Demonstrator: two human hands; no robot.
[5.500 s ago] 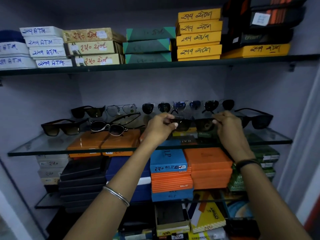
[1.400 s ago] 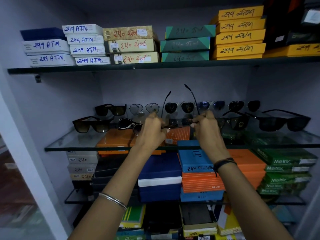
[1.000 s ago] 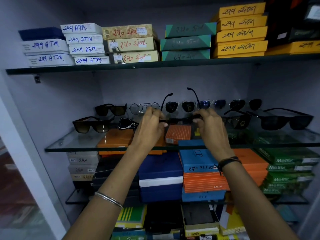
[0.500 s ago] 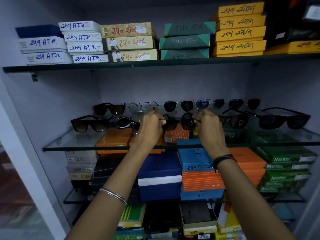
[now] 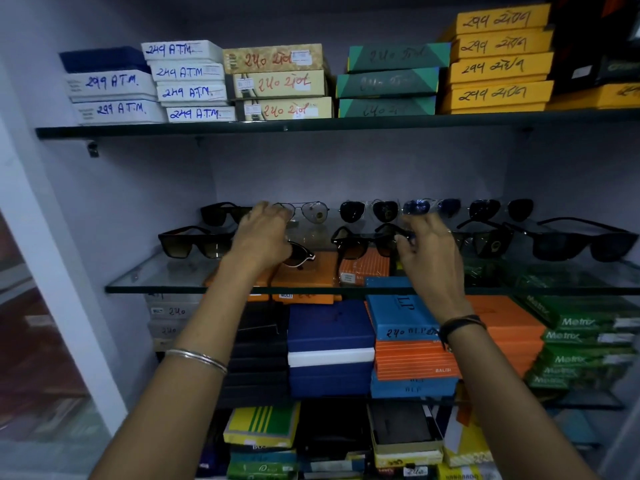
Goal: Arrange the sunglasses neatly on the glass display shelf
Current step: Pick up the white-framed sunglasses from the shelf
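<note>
The glass display shelf (image 5: 162,273) carries two rows of sunglasses. A dark brown-lensed pair (image 5: 363,242) stands in the front row at the middle. My right hand (image 5: 431,258) pinches its right corner between thumb and forefinger. My left hand (image 5: 261,239) is off that pair, fingers apart, hovering over a round white-rimmed pair (image 5: 299,256) and partly hiding it. Its fingertips reach toward the clear aviators (image 5: 310,211) in the back row. Square brown sunglasses (image 5: 194,242) sit front left, and big black ones (image 5: 581,242) front right.
Stacked labelled boxes (image 5: 280,81) fill the upper shelf. Orange, blue and green boxes (image 5: 412,355) are piled under the glass shelf. Dark aviators (image 5: 369,211) and blue-lensed ones (image 5: 431,206) line the back wall. A white cabinet post (image 5: 52,271) bounds the left.
The dark pair, lifted with arms up a second ago, now stands on the shelf. My left hand has let go of it and moved left over the round pair.
</note>
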